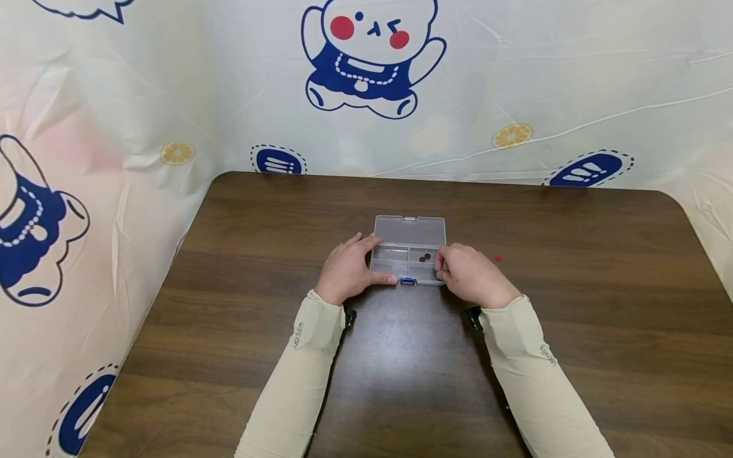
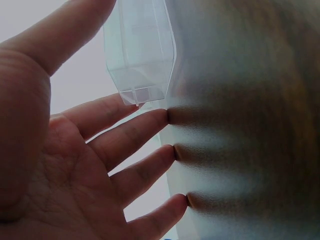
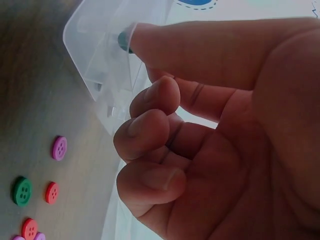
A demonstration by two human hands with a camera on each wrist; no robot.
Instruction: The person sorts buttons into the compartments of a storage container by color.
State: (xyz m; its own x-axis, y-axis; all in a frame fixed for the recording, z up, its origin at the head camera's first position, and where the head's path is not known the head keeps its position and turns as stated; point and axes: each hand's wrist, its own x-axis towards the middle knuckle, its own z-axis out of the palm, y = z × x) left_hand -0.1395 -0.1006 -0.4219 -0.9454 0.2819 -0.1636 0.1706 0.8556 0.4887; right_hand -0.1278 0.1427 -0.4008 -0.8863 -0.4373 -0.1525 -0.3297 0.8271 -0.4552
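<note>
A clear plastic compartment box [image 1: 391,254] lies on the table with its lid [image 1: 410,230] folded back and a blue latch [image 1: 408,280] at its front. My left hand [image 1: 348,267] holds the box's left end between thumb and index finger; in the left wrist view the other fingers [image 2: 145,170] touch the tabletop. My right hand [image 1: 472,273] is at the right end, where its thumb and index finger pinch a small dark green button [image 3: 124,43], largely hidden, at a compartment. Dark buttons [image 1: 425,257] lie in a right-hand compartment.
A red button [image 1: 499,257] lies on the brown table [image 1: 572,267] to the right of the box. The right wrist view also has a purple button [image 3: 59,148], a green button [image 3: 22,191] and several others. A printed cloth [image 1: 229,76] hangs behind the table.
</note>
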